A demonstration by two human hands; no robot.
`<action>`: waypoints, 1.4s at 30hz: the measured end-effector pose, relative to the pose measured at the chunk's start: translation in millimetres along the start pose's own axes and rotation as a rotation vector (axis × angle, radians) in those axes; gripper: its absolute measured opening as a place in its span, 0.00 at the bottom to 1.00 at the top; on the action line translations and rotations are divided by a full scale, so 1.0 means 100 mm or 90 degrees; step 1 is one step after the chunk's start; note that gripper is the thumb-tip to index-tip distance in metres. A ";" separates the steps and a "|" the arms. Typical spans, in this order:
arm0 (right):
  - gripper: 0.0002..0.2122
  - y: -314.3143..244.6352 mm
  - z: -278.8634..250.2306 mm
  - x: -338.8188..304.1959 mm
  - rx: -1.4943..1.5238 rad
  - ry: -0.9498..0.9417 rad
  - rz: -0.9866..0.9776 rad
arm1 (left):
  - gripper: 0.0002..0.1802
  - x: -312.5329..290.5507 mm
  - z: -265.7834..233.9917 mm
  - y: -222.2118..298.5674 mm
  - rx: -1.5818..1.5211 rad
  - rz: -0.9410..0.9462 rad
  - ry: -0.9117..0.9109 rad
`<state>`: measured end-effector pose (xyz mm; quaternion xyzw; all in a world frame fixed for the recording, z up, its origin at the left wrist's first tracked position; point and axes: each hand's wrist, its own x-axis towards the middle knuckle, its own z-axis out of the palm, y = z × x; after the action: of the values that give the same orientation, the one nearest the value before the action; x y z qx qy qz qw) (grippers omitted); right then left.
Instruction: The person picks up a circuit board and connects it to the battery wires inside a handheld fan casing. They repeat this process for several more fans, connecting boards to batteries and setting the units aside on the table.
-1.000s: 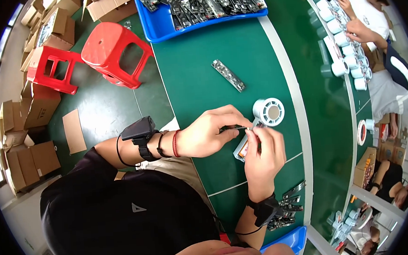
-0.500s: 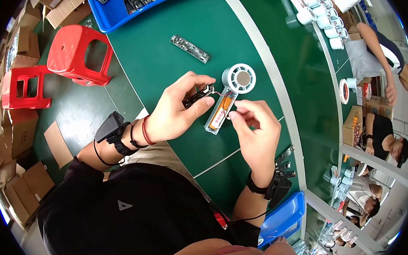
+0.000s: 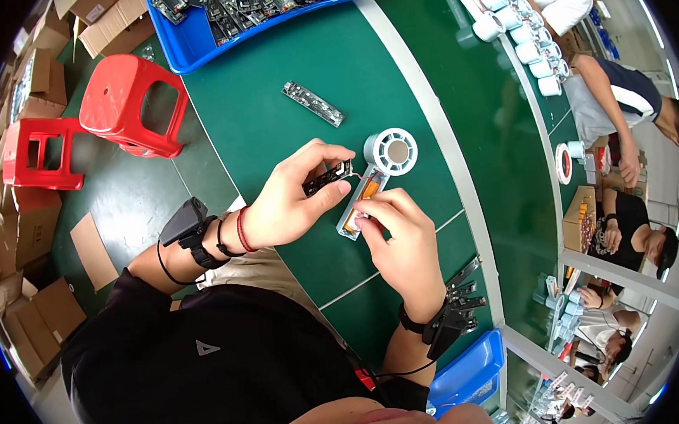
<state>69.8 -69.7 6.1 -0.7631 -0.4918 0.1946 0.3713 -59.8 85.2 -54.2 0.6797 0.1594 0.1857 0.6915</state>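
In the left grip (image 3: 292, 203), a circuit board (image 3: 327, 179) is faced with dark, uneven components and shiny flecks. Beyond the right grip (image 3: 404, 247), a round-headed housing (image 3: 375, 149) is formed in smooth, pale plastic, set with a matt grey disc (image 3: 395, 153). Beneath both grips, the worktop (image 3: 239, 98) is surfaced in smooth green with a soft sheen. Ahead of them, a tray (image 3: 193, 44) is made of glossy blue plastic. Left of the left grip, stools (image 3: 111, 98) are moulded in shiny red plastic and boxes (image 3: 32, 336) are folded from matt brown cardboard.
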 end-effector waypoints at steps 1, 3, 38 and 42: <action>0.07 0.02 0.00 -0.01 -0.037 0.001 -0.014 | 0.19 0.00 0.00 0.00 0.000 -0.005 -0.003; 0.08 0.06 -0.01 -0.03 -0.109 0.000 -0.040 | 0.19 0.01 0.01 0.01 -0.005 -0.010 -0.005; 0.09 0.19 0.12 0.15 -0.041 0.253 -0.214 | 0.19 0.23 -0.07 0.07 0.139 0.233 -0.054; 0.09 0.17 0.09 0.13 -0.026 0.223 -0.190 | 0.21 0.24 -0.06 0.03 0.127 0.247 -0.041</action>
<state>79.4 -58.8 -11.6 -0.7112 -0.5312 -0.0080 0.4604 -41.7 101.6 -50.8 0.7681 0.0213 0.2770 0.5770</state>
